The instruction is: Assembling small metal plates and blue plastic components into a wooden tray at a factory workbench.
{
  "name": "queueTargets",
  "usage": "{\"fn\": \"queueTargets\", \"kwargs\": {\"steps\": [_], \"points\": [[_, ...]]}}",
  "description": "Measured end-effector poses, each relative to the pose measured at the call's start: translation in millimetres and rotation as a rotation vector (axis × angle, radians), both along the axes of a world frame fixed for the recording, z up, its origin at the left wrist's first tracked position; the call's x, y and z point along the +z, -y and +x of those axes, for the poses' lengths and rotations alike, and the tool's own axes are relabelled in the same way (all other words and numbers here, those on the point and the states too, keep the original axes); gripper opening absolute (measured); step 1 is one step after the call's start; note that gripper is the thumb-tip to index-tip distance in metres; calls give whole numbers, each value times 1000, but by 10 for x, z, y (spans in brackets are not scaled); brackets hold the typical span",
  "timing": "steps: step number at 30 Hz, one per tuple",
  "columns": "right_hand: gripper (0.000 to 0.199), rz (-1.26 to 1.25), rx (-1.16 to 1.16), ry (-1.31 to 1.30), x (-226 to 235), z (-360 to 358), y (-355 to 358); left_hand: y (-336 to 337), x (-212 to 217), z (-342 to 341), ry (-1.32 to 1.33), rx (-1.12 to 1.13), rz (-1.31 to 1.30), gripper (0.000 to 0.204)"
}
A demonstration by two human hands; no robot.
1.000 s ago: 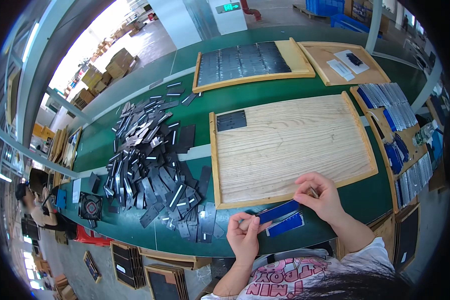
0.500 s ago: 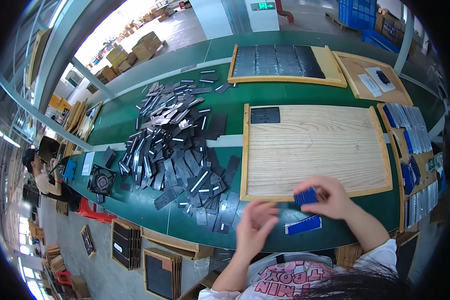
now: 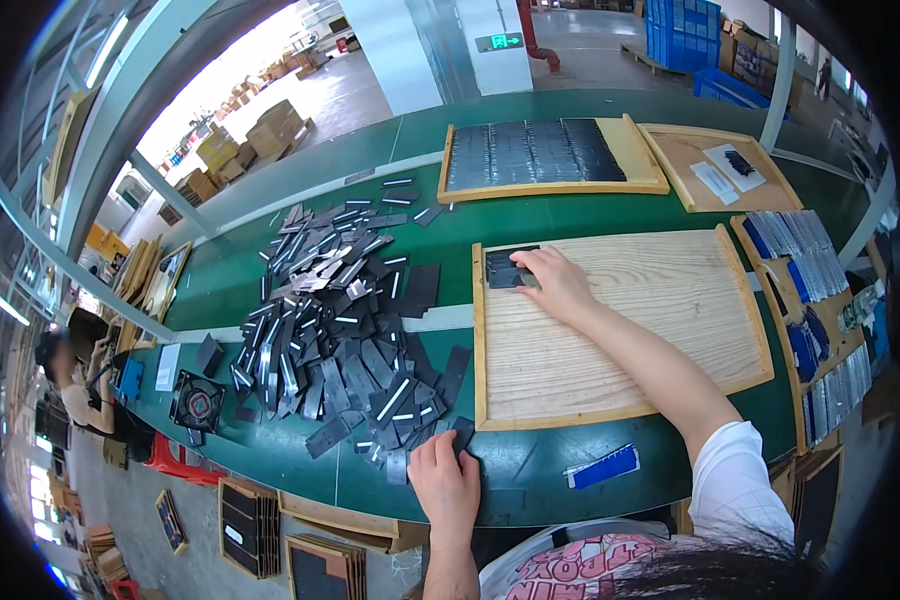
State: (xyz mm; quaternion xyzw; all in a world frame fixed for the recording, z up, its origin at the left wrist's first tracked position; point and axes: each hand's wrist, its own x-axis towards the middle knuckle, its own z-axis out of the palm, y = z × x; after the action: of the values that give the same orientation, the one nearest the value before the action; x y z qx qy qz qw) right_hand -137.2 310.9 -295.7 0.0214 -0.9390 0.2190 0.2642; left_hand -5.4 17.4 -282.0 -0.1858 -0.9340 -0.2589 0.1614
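Note:
My right hand (image 3: pixel 558 284) reaches across to the far left corner of a wooden tray (image 3: pixel 620 320). Its bent thumb and fingers close on the right side of the dark flat pieces (image 3: pixel 503 270) lying there; the exact grip is partly hidden. At the near edge of a heap of black flat pieces (image 3: pixel 345 330), my left hand (image 3: pixel 445 485) curls its fingers over a black flat piece (image 3: pixel 463 432). On the green table between me and the tray lies a blue strip (image 3: pixel 602 468) with a pale edge.
Behind the tray stands a frame filled with dark strips (image 3: pixel 530 155), beside a board with papers (image 3: pixel 720 180). At right, another board holds silvery and blue strips (image 3: pixel 795 255). A black fan (image 3: pixel 198 400) sits left of the heap. Another person (image 3: pixel 80 385) is at far left.
My right hand has moved from the tray's near edge to its far left corner; the blue piece it held is no longer visible. My left hand has moved left onto the heap's edge.

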Motion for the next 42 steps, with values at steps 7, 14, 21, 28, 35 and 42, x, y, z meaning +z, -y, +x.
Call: {"fn": "queueTargets", "kwargs": {"steps": [7,14,21,28,35,42], "points": [[44,-13,-11,-58,-110,-107,18,47,-71,-65,-73,43,95,16],[43,-31,-31,-32,-101,-105,14,7,181,-7,-45,83,362,16],[30,-137,124,-47,230,263,174,-177,185,140,260,-126,640,18],[21,-574,580,498,591,1694,502,-321,63,286,708,-315,1154,53],[27,-892,425,440,557,2169,403,-546,-146,406,1062,-700,1608,58],[30,-323,288,137,629,2199,326,-670,-171,555,1357,-755,1592,52]]}}
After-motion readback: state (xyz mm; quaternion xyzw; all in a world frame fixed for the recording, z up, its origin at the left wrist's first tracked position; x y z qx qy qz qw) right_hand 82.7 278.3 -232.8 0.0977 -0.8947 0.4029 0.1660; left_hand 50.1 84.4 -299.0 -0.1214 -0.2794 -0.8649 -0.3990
